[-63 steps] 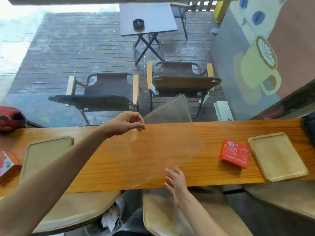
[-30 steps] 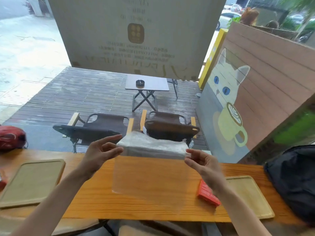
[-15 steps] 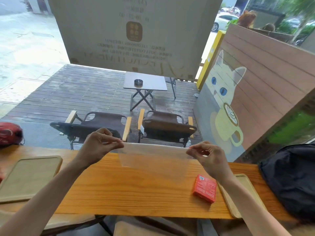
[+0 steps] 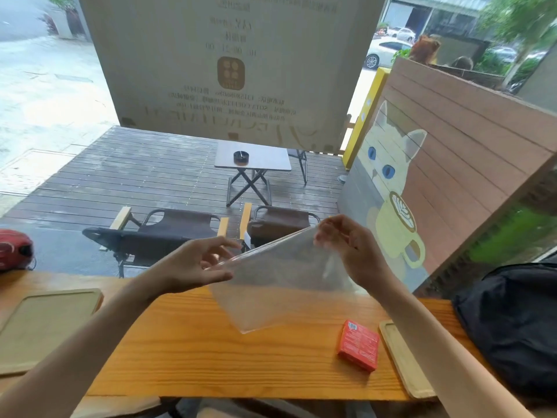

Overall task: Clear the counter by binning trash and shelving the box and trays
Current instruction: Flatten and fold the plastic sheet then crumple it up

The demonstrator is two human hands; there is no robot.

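Clearly the clear plastic sheet (image 4: 280,282), the trash, hangs in the air above the bench (image 4: 211,342), its top edge slanting up to the right. The left hand (image 4: 196,267) pinches the lower left end and the right hand (image 4: 346,248) the raised right end, each grip grasping the film. I judge folding or crumpling it small, without loosening either pinch, best before binning; the red box (image 4: 358,345) and two trays (image 4: 45,327) wait below.

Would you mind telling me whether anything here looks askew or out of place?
The clear plastic sheet is held tilted above the counter by the left hand and right hand; nothing looks spilled or damaged.
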